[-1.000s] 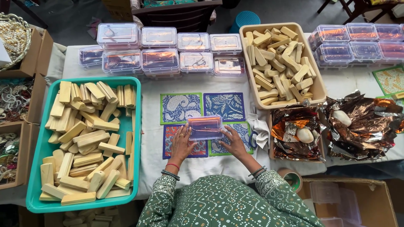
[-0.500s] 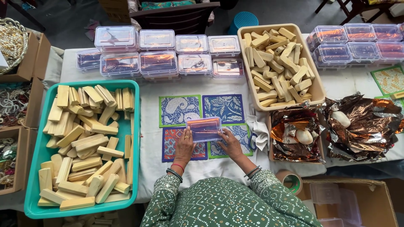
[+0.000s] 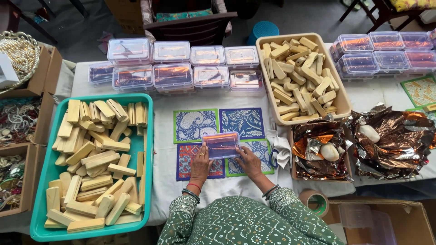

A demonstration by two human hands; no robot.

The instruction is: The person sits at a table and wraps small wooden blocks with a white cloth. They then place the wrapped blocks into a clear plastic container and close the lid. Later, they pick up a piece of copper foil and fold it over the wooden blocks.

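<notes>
Surface: a table [image 3: 395,97] under a white cloth, crowded from edge to edge.
Room: grey floor beyond the far edge, with a dark wooden chair [image 3: 190,25] and a blue stool [image 3: 264,31] standing there.
Left side: a teal tray [image 3: 44,199] heaped with pale wooden blocks [image 3: 97,159]; beside it, cardboard boxes [image 3: 32,136] of beads and trinkets.
Far edge: rows of clear lidded boxes [image 3: 175,63], closed, with more of the same at the far right.
Right side: a beige tub [image 3: 341,97] of pale blocks, and nearer the person, crumpled copper foil [image 3: 399,140] with white lumps lying on it.
Centre: four block-printed mats [image 3: 243,121] in blue, green and red, laid in a square on the cloth.
Near edge: a roll of tape [image 3: 314,202] and a cardboard carton [image 3: 377,222] below the table's right end.
Small clear box [image 3: 221,145]: lay over the middle of the mats, just in front of the person, its lid tinted pink and orange.
Left hand [image 3: 200,163]: fingers curled onto the box's left end, thumb at its near edge, gripping it.
Right hand [image 3: 249,161]: fingers bent onto the box's right end, clasping it from that side.
Grip: both hands closed lightly around the one box, holding it between them at the mats; whether it rested on them or was lifted just clear could not be told.
Sleeves: green patterned cloth, with bangles at both wrists.
</notes>
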